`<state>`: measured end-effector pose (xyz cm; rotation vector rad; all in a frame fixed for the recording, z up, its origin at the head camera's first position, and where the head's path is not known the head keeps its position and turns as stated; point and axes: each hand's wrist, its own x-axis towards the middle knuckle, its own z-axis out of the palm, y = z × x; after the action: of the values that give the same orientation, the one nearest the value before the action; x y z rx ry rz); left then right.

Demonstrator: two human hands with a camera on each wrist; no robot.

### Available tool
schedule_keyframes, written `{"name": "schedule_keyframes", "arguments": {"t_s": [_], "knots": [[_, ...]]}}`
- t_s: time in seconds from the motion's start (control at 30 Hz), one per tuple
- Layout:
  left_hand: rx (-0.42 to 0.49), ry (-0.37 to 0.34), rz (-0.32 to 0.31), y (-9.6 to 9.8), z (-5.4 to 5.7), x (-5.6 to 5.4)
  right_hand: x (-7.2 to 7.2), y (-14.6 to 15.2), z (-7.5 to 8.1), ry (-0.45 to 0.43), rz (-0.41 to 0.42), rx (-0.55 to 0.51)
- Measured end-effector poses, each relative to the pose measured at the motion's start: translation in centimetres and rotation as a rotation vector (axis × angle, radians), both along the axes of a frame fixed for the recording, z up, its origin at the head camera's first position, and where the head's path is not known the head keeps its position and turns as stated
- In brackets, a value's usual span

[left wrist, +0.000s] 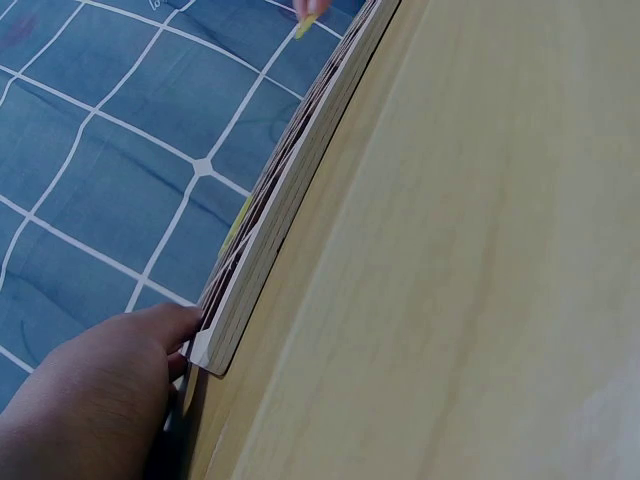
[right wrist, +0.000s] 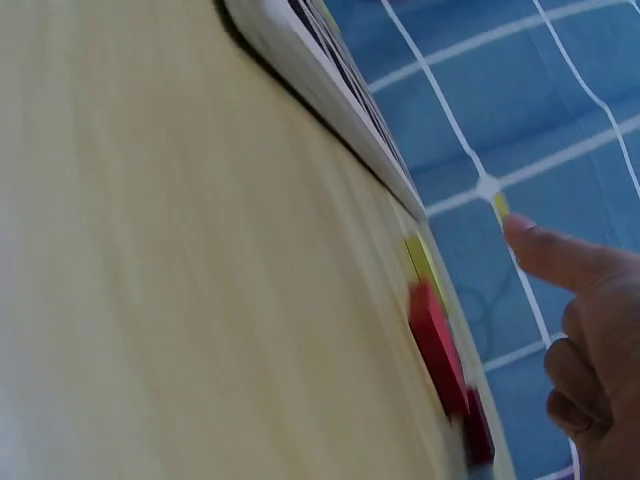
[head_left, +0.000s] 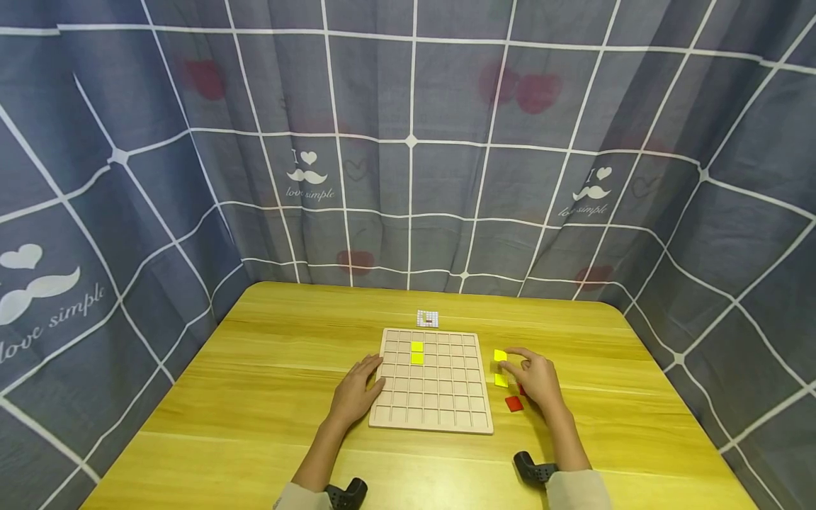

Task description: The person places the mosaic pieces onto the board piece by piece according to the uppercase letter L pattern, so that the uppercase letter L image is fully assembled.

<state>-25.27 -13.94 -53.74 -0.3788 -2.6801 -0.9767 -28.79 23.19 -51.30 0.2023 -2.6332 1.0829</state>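
My right hand [head_left: 538, 375] is raised off the table right of the wooden grid board [head_left: 440, 418]. It pinches a yellow square tile [right wrist: 501, 205] between fingertips and thumb. Below it on the table lie another yellow tile [head_left: 501, 380] and a red tile [head_left: 513, 404]; a second red tile [right wrist: 480, 430] is partly covered by the hand in the head view. Two yellow tiles [head_left: 417, 353] sit one above the other in the board's upper cells. My left hand [head_left: 354, 394] rests at the board's left edge, fingers extended, thumb touching the rim [left wrist: 215, 345].
A small printed grid card [head_left: 428, 319] lies just beyond the board's far edge. The wooden table [head_left: 255, 397] runs up to a grey-blue checked curtain [head_left: 376, 170] at the back and sides. Black wrist straps [head_left: 534, 469] sit at both cuffs.
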Motion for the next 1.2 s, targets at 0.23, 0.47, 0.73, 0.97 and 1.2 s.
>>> {"name": "schedule_keyframes", "arguments": {"t_s": [0.23, 0.47, 0.73, 0.97, 1.2], "knots": [[-0.005, 0.011, -0.002, 0.0, 0.0, 0.0, -0.3, -3.9, 0.8, 0.076, 0.080, -0.024], [-0.002, 0.010, -0.001, 0.0, 0.0, 0.0, -0.3, -7.9, 1.0, 0.098, 0.127, -0.009], [0.000, 0.008, 0.002, -0.1, 0.0, -0.1, -0.6, -11.3, 0.2, 0.186, 0.219, -0.008], [-0.003, 0.008, 0.000, -0.1, -0.1, -0.1, -0.6, -13.1, -0.1, 0.011, 0.245, 0.011], [0.008, 0.000, -0.006, 0.0, -0.1, -0.1, -0.4, -14.1, -0.8, -0.006, 0.288, 0.054]]}}
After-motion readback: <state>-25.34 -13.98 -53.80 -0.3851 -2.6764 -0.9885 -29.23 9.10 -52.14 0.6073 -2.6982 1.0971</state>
